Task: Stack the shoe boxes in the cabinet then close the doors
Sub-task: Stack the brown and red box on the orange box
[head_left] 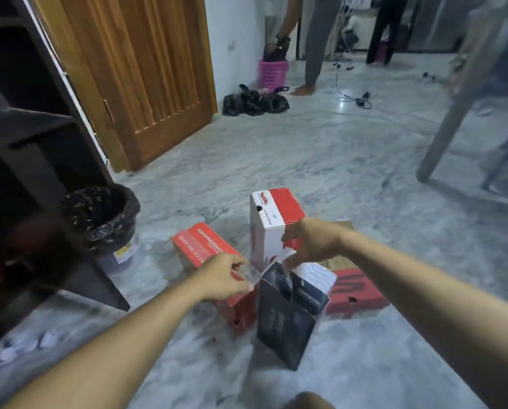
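The shoe boxes are out on the marble floor (pixel 320 149), not in the cabinet (pixel 31 143), so the task looks barely begun. Four or five boxes cluster near the middle: a red shoe box (pixel 199 246) lying flat on the left, a white-and-red shoe box (pixel 272 219) standing on end behind the hands, a dark red shoe box (pixel 356 290) flat on the right with a brown cardboard piece (pixel 345 261) just behind it, and a black shoe box (pixel 285 320) standing on end nearest the camera with its top flap open.

The left hand (pixel 223 280) has its fingers curled, pinching the pale flap (pixel 251 274) at the top of the black shoe box. The right hand (pixel 308 243) reaches over that same opening with its fingers bent down towards white paper (pixel 314 274) showing inside (whether it actually grips the paper, I cannot tell through the blur).

The cabinet stands at the left with its door (pixel 67 84) swung open and dark shelves showing; a reddish shape sits low inside, too blurred to name. A bin lined with a black bag (pixel 102 214) stands just beside it.

My reading: the black box is being closed up before it goes in. All the stacking, and closing the doors, remain.
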